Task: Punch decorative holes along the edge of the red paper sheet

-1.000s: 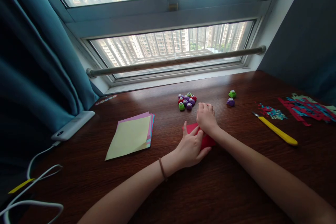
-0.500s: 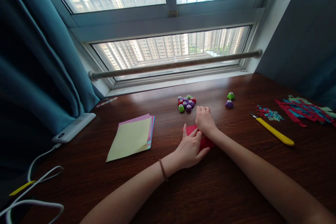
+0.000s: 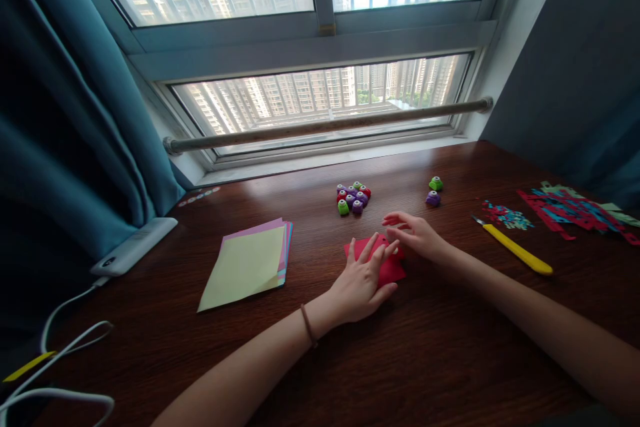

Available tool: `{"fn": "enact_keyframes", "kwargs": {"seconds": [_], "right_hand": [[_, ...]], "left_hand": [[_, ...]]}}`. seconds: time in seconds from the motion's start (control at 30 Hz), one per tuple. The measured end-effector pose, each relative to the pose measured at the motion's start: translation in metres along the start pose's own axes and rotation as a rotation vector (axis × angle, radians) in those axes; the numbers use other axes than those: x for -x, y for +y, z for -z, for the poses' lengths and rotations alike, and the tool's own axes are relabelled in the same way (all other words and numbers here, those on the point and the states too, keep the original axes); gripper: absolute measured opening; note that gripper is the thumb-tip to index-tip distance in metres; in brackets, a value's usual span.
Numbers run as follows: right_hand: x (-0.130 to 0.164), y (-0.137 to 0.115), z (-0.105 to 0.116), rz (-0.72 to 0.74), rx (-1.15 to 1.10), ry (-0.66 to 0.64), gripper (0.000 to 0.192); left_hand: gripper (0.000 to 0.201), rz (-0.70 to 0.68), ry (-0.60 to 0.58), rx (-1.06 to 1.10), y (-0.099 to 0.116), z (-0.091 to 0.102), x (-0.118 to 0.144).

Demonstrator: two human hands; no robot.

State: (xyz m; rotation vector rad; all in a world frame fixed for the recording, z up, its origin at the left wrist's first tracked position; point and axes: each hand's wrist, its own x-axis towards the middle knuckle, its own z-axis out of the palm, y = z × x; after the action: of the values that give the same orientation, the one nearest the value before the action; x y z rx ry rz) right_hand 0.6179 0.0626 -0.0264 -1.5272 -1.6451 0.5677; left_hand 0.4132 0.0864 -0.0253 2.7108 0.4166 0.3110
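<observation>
My left hand (image 3: 357,283) lies with its fingers spread over a sheet of red paper (image 3: 391,272), pressing it to the table. The paper is partly hidden beneath the fingers. Just off its upper right side hovers my right hand (image 3: 415,235), fingers apart and nothing seen in them. Beyond the hands stands a cluster of small craft punches (image 3: 353,198) in purple, green and red. Farther right, a green punch (image 3: 435,183) and a purple punch (image 3: 433,198) sit apart from the cluster.
Left lies a stack of coloured paper (image 3: 245,267), pale yellow on top. On the right are a yellow-handled craft knife (image 3: 517,249), tiny paper cutouts (image 3: 509,215) and punched paper scraps (image 3: 570,208). A white power strip (image 3: 135,247) with a cable stands by the curtain (image 3: 90,113).
My right hand has lifted off the red paper and moved right, its fingers opening. More of the paper shows now. My left hand stays on it, and the view has shifted slightly.
</observation>
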Motion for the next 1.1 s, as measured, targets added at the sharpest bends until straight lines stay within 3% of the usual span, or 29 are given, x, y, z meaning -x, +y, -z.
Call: {"fn": "enact_keyframes", "kwargs": {"seconds": [0.2, 0.5, 0.63, 0.83, 1.1], "right_hand": [[0.029, 0.019, 0.012, 0.106, 0.025, -0.151, 0.052], [0.03, 0.019, 0.018, 0.169, 0.091, -0.159, 0.022], [0.027, 0.034, 0.037, 0.02, 0.069, 0.052, 0.026], [0.02, 0.074, 0.059, -0.133, 0.231, 0.406, 0.031], [0.013, 0.099, 0.064, -0.208, 0.397, 0.566, 0.026]], "left_hand": [[0.073, 0.079, 0.062, 0.013, -0.004, -0.007, 0.0], [0.071, 0.105, 0.055, -0.018, -0.005, -0.01, -0.002], [0.071, 0.112, 0.046, -0.017, -0.005, -0.008, -0.002], [0.07, 0.104, 0.033, 0.011, -0.005, -0.006, 0.0], [0.067, 0.098, -0.002, 0.022, -0.004, -0.004, 0.001]]}}
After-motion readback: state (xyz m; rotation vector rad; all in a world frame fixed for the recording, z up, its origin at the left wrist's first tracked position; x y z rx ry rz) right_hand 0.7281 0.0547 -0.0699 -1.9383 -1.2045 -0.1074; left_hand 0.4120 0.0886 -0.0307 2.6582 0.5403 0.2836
